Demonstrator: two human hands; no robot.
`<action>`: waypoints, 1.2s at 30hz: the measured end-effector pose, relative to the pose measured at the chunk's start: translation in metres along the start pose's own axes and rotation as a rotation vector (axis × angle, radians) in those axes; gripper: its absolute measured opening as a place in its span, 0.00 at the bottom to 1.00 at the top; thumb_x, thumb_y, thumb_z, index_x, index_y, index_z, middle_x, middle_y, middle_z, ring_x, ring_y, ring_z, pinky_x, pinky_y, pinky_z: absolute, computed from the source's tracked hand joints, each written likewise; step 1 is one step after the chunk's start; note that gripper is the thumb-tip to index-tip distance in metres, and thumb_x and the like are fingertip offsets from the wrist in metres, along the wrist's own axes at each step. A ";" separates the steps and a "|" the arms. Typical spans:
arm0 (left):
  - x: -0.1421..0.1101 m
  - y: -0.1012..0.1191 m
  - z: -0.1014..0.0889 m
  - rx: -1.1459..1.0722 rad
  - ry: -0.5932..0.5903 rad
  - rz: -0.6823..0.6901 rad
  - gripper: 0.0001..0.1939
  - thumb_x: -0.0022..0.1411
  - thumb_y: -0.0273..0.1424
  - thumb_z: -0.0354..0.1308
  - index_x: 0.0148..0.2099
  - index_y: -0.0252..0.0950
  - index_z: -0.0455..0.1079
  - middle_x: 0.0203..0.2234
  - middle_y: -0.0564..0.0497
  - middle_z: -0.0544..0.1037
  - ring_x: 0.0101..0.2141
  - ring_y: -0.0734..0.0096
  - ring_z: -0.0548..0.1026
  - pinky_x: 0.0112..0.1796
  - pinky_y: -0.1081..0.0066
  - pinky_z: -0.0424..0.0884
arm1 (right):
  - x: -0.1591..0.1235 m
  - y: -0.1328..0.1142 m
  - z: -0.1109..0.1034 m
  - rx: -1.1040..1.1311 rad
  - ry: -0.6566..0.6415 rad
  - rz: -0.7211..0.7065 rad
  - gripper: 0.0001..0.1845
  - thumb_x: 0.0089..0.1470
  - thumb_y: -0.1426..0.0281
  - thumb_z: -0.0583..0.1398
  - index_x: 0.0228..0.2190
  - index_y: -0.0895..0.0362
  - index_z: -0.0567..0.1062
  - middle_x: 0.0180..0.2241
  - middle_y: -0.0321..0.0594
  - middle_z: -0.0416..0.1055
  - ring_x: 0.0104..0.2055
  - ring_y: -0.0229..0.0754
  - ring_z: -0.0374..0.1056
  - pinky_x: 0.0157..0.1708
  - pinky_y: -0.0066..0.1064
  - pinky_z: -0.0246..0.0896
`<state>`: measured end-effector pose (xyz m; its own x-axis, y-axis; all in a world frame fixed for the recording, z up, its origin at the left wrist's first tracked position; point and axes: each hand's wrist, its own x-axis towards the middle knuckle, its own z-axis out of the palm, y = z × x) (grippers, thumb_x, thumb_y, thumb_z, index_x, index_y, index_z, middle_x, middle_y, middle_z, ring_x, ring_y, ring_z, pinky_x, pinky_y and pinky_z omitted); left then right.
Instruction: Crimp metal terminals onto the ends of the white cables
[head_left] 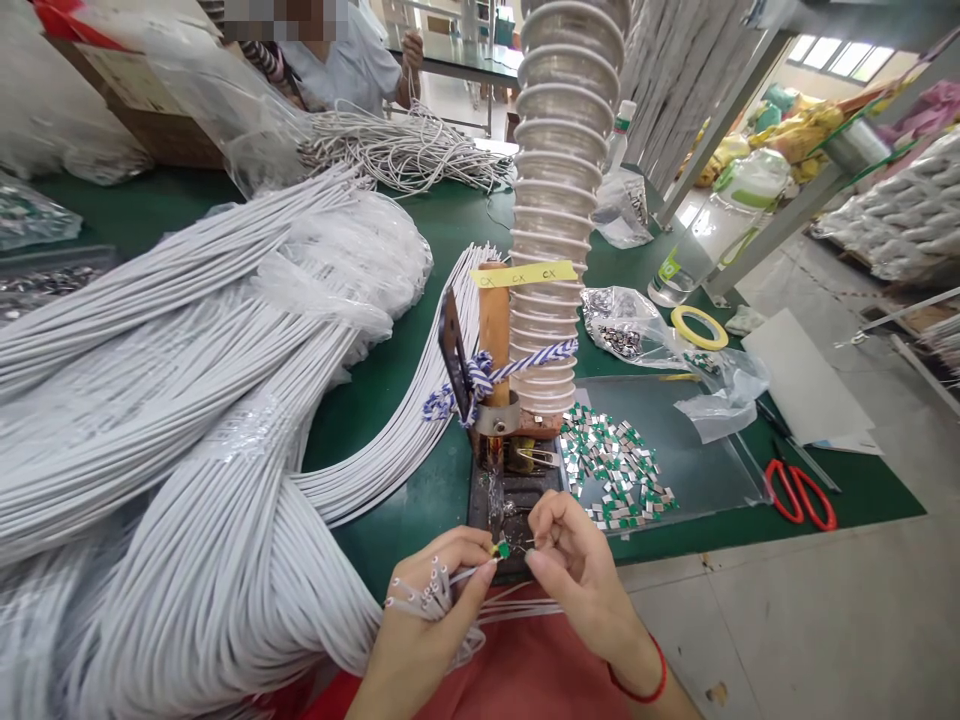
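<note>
Down at bottom centre, the left hand (420, 640) pinches a bunch of white cables (427, 590) tight in its fingers, while the right hand (577, 570) has its fingertips pressed together on a tiny green clip (502, 549), right over a dark metal jig (510, 510). Green-and-silver clips (619, 465) lie heaped just beyond, on a clear acrylic sheet (720, 470).
</note>
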<state>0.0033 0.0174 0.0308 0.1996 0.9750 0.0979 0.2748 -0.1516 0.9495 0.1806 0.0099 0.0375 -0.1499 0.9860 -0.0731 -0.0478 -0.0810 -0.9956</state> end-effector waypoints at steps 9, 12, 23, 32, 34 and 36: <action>0.001 0.000 0.002 0.005 0.044 -0.001 0.10 0.61 0.26 0.58 0.26 0.37 0.73 0.26 0.51 0.78 0.26 0.68 0.76 0.31 0.73 0.71 | -0.003 0.008 0.013 -0.158 0.101 -0.152 0.06 0.62 0.75 0.55 0.32 0.54 0.67 0.34 0.38 0.65 0.35 0.41 0.64 0.35 0.30 0.62; 0.003 0.005 0.002 -0.033 0.105 -0.051 0.10 0.59 0.27 0.59 0.25 0.38 0.74 0.26 0.50 0.79 0.27 0.66 0.76 0.32 0.71 0.72 | -0.002 0.007 0.017 -0.177 0.123 -0.175 0.06 0.60 0.77 0.56 0.32 0.55 0.69 0.35 0.40 0.68 0.36 0.41 0.68 0.35 0.30 0.65; 0.006 0.019 0.005 -0.139 0.224 -0.109 0.09 0.56 0.26 0.60 0.24 0.39 0.76 0.27 0.51 0.81 0.28 0.66 0.76 0.33 0.71 0.72 | 0.003 0.005 0.027 -0.045 0.159 -0.168 0.06 0.59 0.76 0.57 0.31 0.55 0.70 0.35 0.40 0.70 0.32 0.40 0.71 0.33 0.29 0.70; 0.000 0.011 0.004 -0.107 0.211 -0.137 0.09 0.58 0.30 0.61 0.25 0.40 0.76 0.29 0.50 0.81 0.32 0.60 0.79 0.35 0.67 0.74 | 0.000 0.002 0.024 -0.049 0.148 -0.126 0.06 0.61 0.74 0.56 0.31 0.55 0.68 0.34 0.39 0.67 0.31 0.39 0.66 0.30 0.28 0.65; -0.002 0.010 0.002 -0.093 0.179 -0.137 0.09 0.58 0.30 0.61 0.25 0.40 0.77 0.29 0.50 0.81 0.31 0.60 0.79 0.36 0.67 0.74 | -0.004 0.003 0.021 -0.103 0.147 -0.099 0.06 0.62 0.73 0.56 0.31 0.54 0.67 0.30 0.35 0.63 0.28 0.37 0.61 0.27 0.27 0.59; -0.007 0.008 0.000 -0.093 0.134 -0.142 0.09 0.58 0.30 0.62 0.25 0.39 0.77 0.29 0.49 0.82 0.31 0.60 0.79 0.35 0.68 0.75 | -0.010 0.003 0.018 -0.161 0.114 -0.066 0.05 0.61 0.74 0.56 0.32 0.54 0.67 0.28 0.32 0.60 0.25 0.36 0.56 0.24 0.26 0.53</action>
<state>0.0041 0.0094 0.0382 0.0363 0.9993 -0.0059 0.2022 -0.0016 0.9793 0.1645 -0.0025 0.0364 -0.0384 0.9993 -0.0050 0.1057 -0.0009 -0.9944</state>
